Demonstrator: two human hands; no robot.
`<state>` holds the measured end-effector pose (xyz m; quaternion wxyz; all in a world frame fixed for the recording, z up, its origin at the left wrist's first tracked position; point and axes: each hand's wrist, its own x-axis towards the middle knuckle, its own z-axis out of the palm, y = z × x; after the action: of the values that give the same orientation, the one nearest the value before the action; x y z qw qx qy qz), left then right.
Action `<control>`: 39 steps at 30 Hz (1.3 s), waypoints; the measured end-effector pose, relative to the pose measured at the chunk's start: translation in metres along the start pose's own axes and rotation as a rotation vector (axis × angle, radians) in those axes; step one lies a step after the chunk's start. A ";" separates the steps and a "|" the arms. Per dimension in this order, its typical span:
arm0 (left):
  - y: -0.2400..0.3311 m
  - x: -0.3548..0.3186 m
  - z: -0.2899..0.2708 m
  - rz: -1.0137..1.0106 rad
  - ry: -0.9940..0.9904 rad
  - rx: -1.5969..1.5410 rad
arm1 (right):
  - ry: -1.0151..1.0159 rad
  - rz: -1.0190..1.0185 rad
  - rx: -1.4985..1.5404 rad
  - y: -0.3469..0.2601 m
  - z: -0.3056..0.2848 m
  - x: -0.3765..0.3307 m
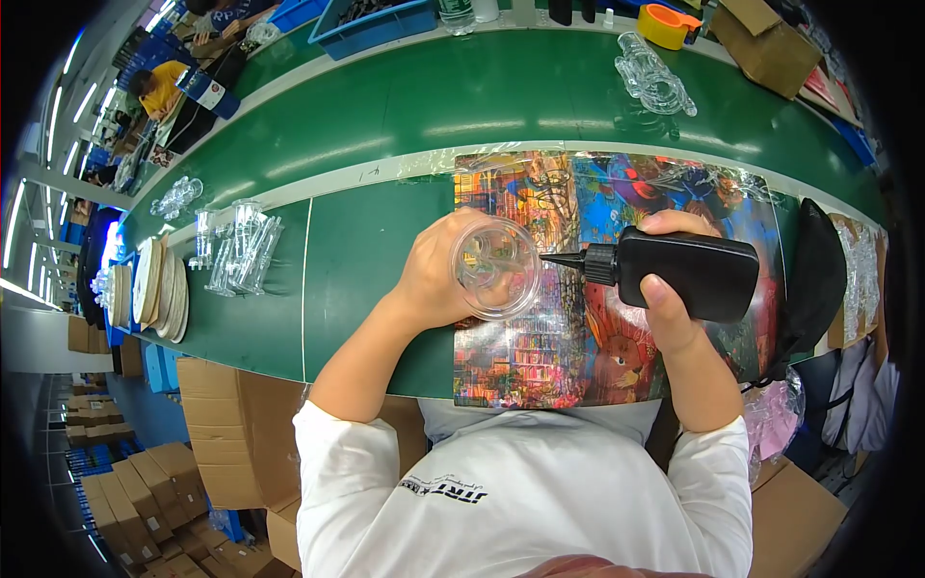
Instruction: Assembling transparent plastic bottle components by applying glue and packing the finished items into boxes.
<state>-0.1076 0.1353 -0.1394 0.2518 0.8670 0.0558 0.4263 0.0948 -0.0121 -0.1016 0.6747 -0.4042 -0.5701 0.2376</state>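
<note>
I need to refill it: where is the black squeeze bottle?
In the head view, right of centre: the right hand holds the black squeeze bottle over the colourful mat.

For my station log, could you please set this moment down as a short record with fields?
Left hand: left hand holds a clear plastic cup, mouth toward the camera
Right hand: right hand grips a black squeeze bottle, nozzle tip at the cup's rim
Beneath: colourful picture mat on the green table
Left side: clear plastic pieces, stack of round discs
Far side: more clear parts, orange tape dispenser, cardboard box
</note>
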 end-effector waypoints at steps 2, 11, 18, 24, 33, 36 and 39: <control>0.001 0.000 0.000 -0.011 0.001 -0.006 | 0.004 0.004 -0.002 0.000 0.000 0.000; 0.002 0.002 -0.001 0.002 -0.004 0.007 | -0.032 -0.049 -0.061 0.001 -0.003 0.000; 0.001 0.001 -0.002 -0.002 -0.005 0.006 | -0.033 -0.088 -0.071 0.001 -0.002 0.000; 0.001 0.000 -0.002 -0.012 -0.003 -0.008 | -0.041 -0.089 -0.075 0.002 -0.002 -0.001; 0.000 0.000 -0.001 -0.028 -0.003 -0.010 | -0.043 -0.087 -0.042 0.002 -0.002 0.000; 0.000 -0.001 -0.001 -0.032 -0.005 -0.001 | -0.045 -0.088 -0.056 0.002 -0.003 0.000; 0.000 -0.003 -0.001 -0.047 -0.002 0.012 | -0.052 -0.088 -0.069 0.002 -0.003 -0.001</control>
<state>-0.1100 0.1350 -0.1408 0.2566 0.8675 0.0784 0.4189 0.0981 -0.0126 -0.1034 0.6551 -0.3956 -0.6123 0.1985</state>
